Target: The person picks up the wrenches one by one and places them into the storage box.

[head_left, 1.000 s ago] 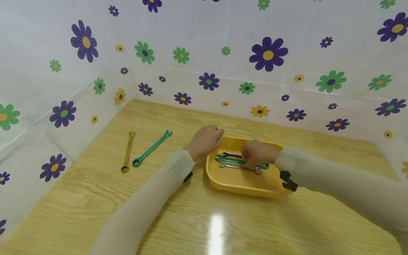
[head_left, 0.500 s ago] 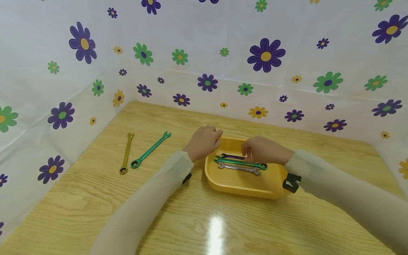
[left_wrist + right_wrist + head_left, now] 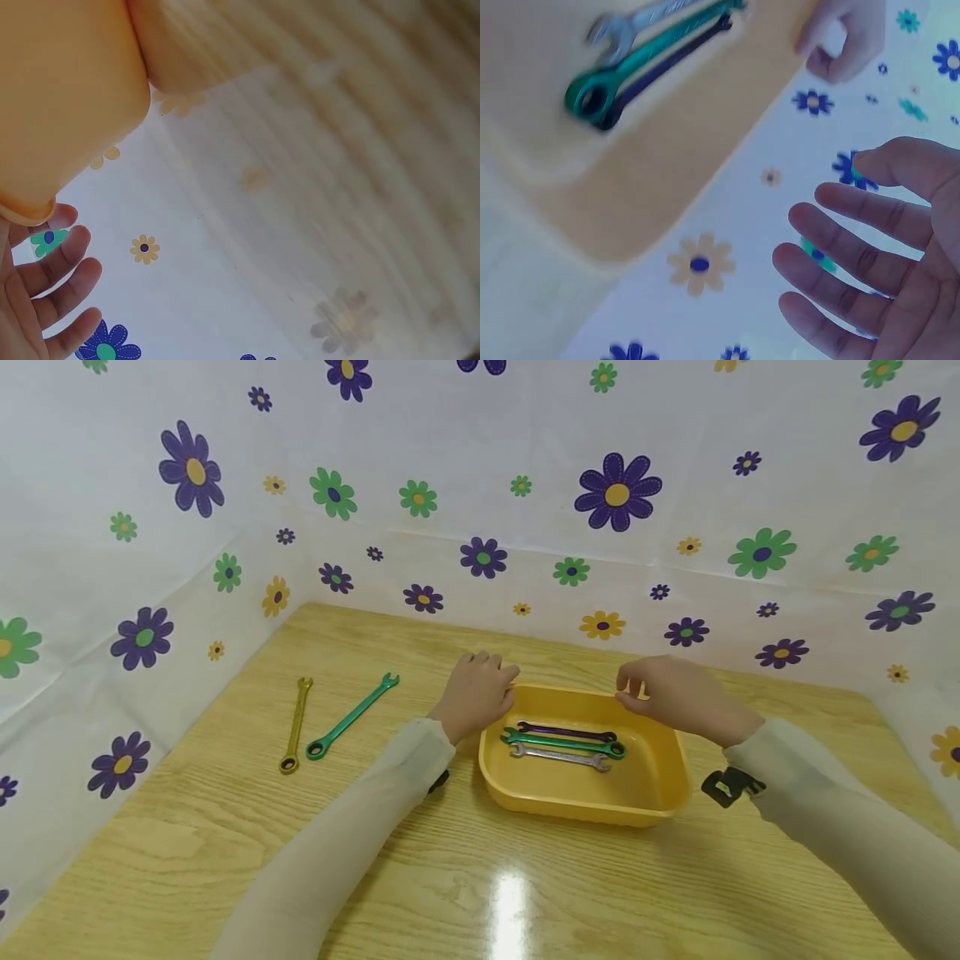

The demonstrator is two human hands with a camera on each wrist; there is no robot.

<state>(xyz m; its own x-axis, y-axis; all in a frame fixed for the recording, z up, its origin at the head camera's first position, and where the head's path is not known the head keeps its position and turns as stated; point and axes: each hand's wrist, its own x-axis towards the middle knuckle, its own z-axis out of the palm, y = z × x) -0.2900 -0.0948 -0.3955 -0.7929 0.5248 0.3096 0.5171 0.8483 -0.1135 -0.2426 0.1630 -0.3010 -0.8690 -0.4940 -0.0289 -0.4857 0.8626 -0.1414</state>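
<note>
My left hand (image 3: 474,695) holds the back-left corner rim of a yellow plastic basin (image 3: 585,814); in the left wrist view several of its fingers hang outside the wall, and the thumb is hidden. Inside the basin three wrenches lie side by side: a dark purple wrench (image 3: 566,731) at the back, a green ratchet wrench (image 3: 558,742) in the middle and a silver wrench (image 3: 555,755) in front. My right hand (image 3: 686,697) hovers over the basin's back-right rim, fingers loosely bent and apart from the thumb, holding nothing; the right wrist view shows its bare palm.
Left of the basin, a gold ratchet wrench (image 3: 297,724) and a teal ratchet wrench (image 3: 352,718) lie on the wooden table (image 3: 420,877). A white flowered cloth (image 3: 450,452) stands behind and along the left side.
My right hand has let go among the wrenches, risen and moved right to the basin's back rim. The wrenches stay in the basin. My left hand keeps its place at the corner.
</note>
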